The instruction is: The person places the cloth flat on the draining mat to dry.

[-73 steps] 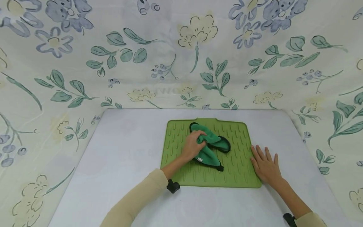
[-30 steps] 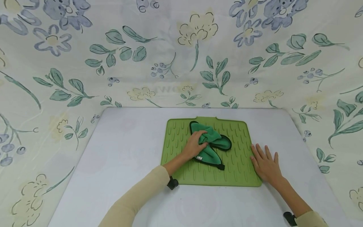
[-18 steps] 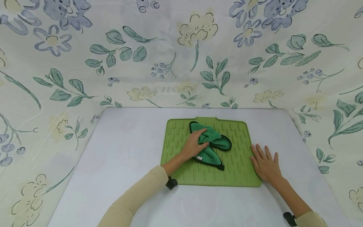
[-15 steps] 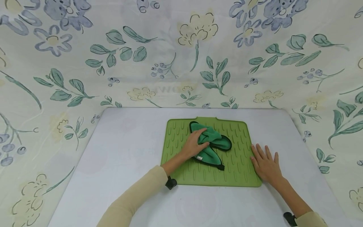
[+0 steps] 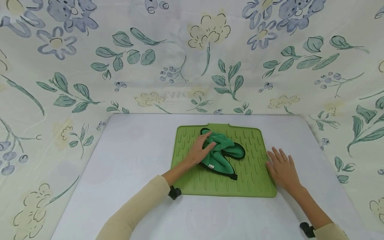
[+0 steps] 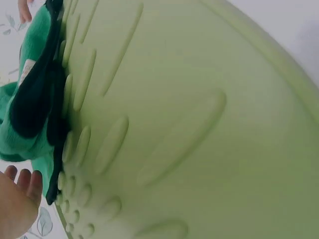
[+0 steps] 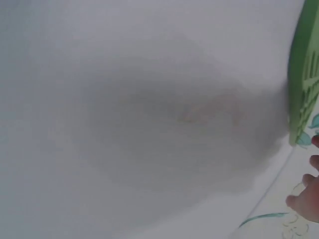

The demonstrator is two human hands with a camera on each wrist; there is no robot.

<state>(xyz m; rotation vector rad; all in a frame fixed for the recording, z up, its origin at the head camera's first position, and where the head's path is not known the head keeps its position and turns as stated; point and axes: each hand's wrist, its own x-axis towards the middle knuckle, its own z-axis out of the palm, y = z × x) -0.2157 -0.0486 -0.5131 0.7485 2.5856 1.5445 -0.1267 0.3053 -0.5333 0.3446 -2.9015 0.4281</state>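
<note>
A crumpled green cloth with black edging and a small white label lies on a ribbed light-green mat. Over the cloth's left side is my left hand, its fingers loosely extended and not gripping. In the left wrist view, the fingertips of the left hand appear just beside the green cloth. My right hand is at the mat's right edge with fingers stretched out, holding nothing. The right wrist view shows the right hand near the mat's edge; whether it touches is unclear.
The mat lies on a white table, whose surface extends to both sides and in front. A floral curtain stands behind the table and along its sides. Black wrist devices sit near both beige sleeves.
My left hand has let go of the cloth and drawn back slightly to the left. The cloth stays put. My right hand has lifted a little from its flat rest beside the mat.
</note>
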